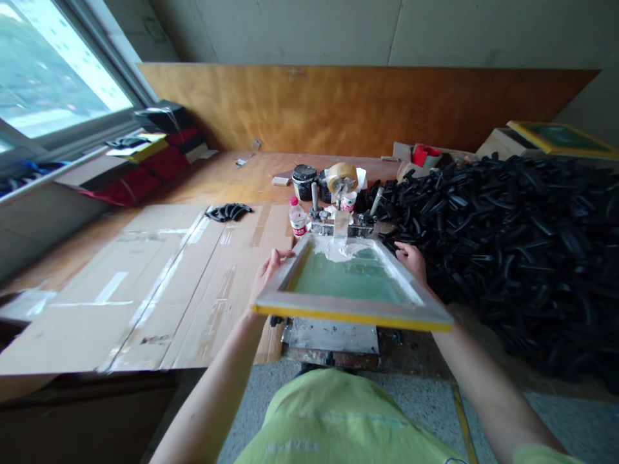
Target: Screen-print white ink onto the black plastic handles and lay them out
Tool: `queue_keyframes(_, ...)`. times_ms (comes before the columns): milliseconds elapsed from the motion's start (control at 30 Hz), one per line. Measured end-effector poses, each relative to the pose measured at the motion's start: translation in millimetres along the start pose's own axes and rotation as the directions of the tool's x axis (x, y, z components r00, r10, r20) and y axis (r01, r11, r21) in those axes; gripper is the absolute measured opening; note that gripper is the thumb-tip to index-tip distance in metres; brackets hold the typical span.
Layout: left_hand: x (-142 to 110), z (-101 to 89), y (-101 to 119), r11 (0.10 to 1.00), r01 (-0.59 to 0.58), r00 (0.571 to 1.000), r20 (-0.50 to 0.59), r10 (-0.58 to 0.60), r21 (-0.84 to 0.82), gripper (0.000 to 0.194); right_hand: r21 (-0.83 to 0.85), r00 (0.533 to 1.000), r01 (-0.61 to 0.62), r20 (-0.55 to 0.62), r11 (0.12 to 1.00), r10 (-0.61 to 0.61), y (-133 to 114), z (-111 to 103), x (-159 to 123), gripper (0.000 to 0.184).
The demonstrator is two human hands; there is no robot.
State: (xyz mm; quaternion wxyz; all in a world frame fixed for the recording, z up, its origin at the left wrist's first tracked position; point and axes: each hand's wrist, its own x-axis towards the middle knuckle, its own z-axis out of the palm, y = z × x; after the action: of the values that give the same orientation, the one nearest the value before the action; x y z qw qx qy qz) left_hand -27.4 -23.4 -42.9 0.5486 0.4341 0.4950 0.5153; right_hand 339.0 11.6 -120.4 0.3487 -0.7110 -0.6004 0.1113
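Head view: From where I stand, the person's two hands are apart, one at each side of a flat frame w/ a yellow near edge. The frame (pixel 338 306) is in the middle, tipped up over a metal plate (pixel 333 336), w/ its far end at a clamp (pixel 316 227). The L hand (pixel 264 274) is at the frame's L side, fingers by the edge. The R hand (pixel 413 259) is by the R side, fingers bent. Can't tell how tight each one grips, b/c the frame hides part of the L hand & the R one is small.

White goo (pixel 358 247) sits at the far end of the green mesh (pixel 333 277), next to a flat strip (pixel 341 225). The near part of the mesh looks green, w/ no thick goo on it. I can't see a black bit on the plate.

How far along? I'd say pretty early, but that's a guess. A few black bits (pixel 229 211) lie in a small bunch on the cardboard (pixel 193 283), off to the L, & they may be the done ones. The big black heap (pixel 532 225) on the R looks like lots left, tho I can't tell for sure which bits are done. A bottle w/ a red cap (pixel 298 222) stands near the clamp.
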Motion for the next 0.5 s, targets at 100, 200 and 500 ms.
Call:
queue_keyframes(100, -20, -15.9, -40, 0.971, 0.208, 0.974, 0.067, -0.217, 0.122, 0.053, 0.044, 0.979, 0.203, -0.008, 0.978, -0.203, -30, 4, 25, 0.041)
queue_keyframes(200, -26, -22.7, -85, 0.950, 0.257, 0.962, 0.047, -0.269, 0.176, 0.071, -0.026, 0.881, 0.469, 0.083, 0.883, -0.465, -77, 33, 36, 0.053)
queue_keyframes(500, -17, -27.6, -132, 0.932, 0.229, 0.971, 0.001, -0.239, 0.280, 0.070, -0.227, 0.746, 0.604, 0.498, 0.764, -0.442, -110, 69, 3, 0.017)
